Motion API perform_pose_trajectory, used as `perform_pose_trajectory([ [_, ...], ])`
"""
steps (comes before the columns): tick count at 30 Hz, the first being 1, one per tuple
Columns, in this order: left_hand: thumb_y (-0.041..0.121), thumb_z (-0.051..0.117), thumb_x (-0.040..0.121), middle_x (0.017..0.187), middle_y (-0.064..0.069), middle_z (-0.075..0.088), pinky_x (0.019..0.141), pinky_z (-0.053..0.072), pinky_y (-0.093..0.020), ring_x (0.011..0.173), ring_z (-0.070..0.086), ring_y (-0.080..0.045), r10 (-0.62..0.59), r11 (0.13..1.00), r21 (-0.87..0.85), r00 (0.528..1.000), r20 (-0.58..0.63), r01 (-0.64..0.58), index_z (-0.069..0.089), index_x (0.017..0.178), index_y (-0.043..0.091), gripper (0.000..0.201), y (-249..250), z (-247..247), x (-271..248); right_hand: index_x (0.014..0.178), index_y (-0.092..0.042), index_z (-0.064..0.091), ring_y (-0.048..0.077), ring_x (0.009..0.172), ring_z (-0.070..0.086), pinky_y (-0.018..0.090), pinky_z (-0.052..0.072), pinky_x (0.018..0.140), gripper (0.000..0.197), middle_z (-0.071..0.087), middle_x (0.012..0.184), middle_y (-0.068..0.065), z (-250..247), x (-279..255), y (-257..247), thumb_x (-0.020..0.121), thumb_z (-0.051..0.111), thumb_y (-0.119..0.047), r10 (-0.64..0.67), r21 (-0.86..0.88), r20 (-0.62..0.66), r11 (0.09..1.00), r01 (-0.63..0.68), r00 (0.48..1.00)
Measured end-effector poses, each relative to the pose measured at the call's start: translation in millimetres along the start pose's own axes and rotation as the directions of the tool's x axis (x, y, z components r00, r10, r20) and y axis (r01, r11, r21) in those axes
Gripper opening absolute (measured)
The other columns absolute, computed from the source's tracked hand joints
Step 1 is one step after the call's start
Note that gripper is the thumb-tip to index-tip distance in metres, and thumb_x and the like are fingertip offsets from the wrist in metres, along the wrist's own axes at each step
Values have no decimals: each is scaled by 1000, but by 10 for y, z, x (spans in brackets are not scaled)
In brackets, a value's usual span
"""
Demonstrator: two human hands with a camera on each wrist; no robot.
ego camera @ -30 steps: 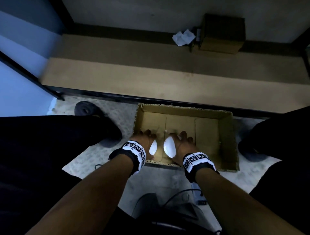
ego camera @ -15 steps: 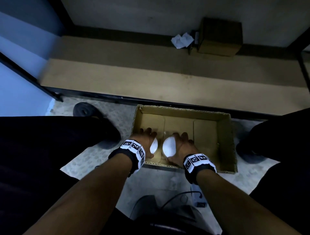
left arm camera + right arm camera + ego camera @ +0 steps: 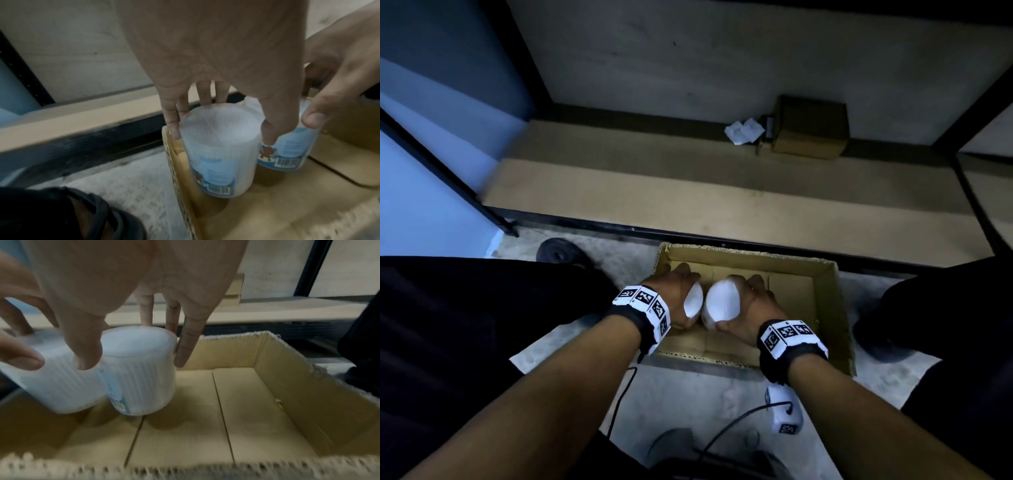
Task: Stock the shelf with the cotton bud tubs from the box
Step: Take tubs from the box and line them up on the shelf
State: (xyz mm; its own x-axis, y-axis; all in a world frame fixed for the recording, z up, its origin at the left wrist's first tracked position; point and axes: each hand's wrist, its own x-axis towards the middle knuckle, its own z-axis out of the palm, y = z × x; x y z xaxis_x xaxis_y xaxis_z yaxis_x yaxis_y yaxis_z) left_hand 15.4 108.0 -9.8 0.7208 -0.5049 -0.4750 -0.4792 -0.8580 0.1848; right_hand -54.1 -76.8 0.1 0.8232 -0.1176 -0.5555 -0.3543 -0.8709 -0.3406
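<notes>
A: Left side first: the left hand (image 3: 216, 68) is clamped over the left tub (image 3: 218, 151), fingers down its far wall, thumb on the near wall, hard against the left wall of the box (image 3: 828, 301)

B: And the right hand (image 3: 127, 293) has the same top-down clutch on the right tub (image 3: 139, 371), the two tubs side by side, just about touching

A: Both look to be clear of the box floor, judging by the shadows beneath them, so this is the lift-out

B: Best played straight up until the bases clear the cardboard rim, I'd say, then forward to the shelf (image 3: 722, 205) just beyond the box's far edge. Pull them apart a little so they don't knock

A: Orientation? Long axis near vertical on each, lids up. Left tub tips slightly, its barcode label facing the wrist

B: Right tub leans a touch too, label toward its neighbour. Level them before setting down, bases flat

A: Rest of the box shows only bare cardboard
</notes>
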Motion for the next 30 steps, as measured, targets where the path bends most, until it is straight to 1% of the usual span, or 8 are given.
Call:
perform_pose_trajectory([
  [2,60,51,63,96,6,54,78,58,-37,94,66,-30,11,999,-38,1000,6,-11,48,92,37,37,21,-155,-50,139,-39,32,35,128,46,42,47,100,95,34,140,5,-105,-44,-60,56,68,-68,-20,4,-30,1000,20,999],
  [3,62,49,60,96,5,54,77,58,-37,92,66,-29,8,999,-52,1000,4,-8,47,90,37,38,25,-215,-72,138,-39,34,34,127,47,41,47,99,95,35,140,4,-161,-80,-83,55,70,-65,-31,8,-44,999,32,999],
  [7,63,63,55,124,-2,49,90,51,-38,110,53,-28,49,997,-58,997,-55,-52,48,125,26,80,36,-555,-218,132,-45,41,32,120,52,38,48,98,88,40,132,2,-406,-206,-142,52,75,-61,-100,12,-140,995,103,985],
  [11,39,84,63,135,-4,40,97,45,-39,119,44,-30,105,994,12,993,-44,-105,41,141,21,91,50,-947,-328,133,-40,44,28,114,54,36,48,97,90,41,123,-1,-677,-285,-236,54,79,-64,-147,24,-198,988,155,969],
  [14,39,84,62,135,-1,38,97,46,-44,119,43,-29,136,990,39,989,-64,-134,40,142,25,92,27,-1239,-425,131,-42,44,25,112,54,38,49,96,87,40,115,-4,-914,-391,-344,55,80,-66,-179,28,-244,981,191,953],
  [21,46,80,58,127,1,45,96,47,-40,116,48,-23,218,971,130,963,-161,-198,41,141,27,94,16,-1977,-778,129,-44,48,19,118,50,34,46,96,84,48,132,-5,-1507,-748,-582,55,77,-70,-299,-12,-351,949,315,887],
  [24,51,75,58,136,1,43,102,44,-41,123,46,-22,260,960,167,939,-226,-225,37,146,25,99,26,-2331,-973,126,-44,50,16,119,50,35,47,96,81,51,131,-10,-1779,-876,-684,54,74,-73,-347,-26,-417,928,371,840],
  [30,49,68,64,139,4,41,104,35,-23,127,42,-16,320,945,196,862,-393,-262,39,145,26,90,44,-3020,-1385,120,-46,49,15,115,51,36,47,98,79,56,119,-10,-2365,-1200,-953,50,68,-78,-428,-68,-523,883,463,738],
])
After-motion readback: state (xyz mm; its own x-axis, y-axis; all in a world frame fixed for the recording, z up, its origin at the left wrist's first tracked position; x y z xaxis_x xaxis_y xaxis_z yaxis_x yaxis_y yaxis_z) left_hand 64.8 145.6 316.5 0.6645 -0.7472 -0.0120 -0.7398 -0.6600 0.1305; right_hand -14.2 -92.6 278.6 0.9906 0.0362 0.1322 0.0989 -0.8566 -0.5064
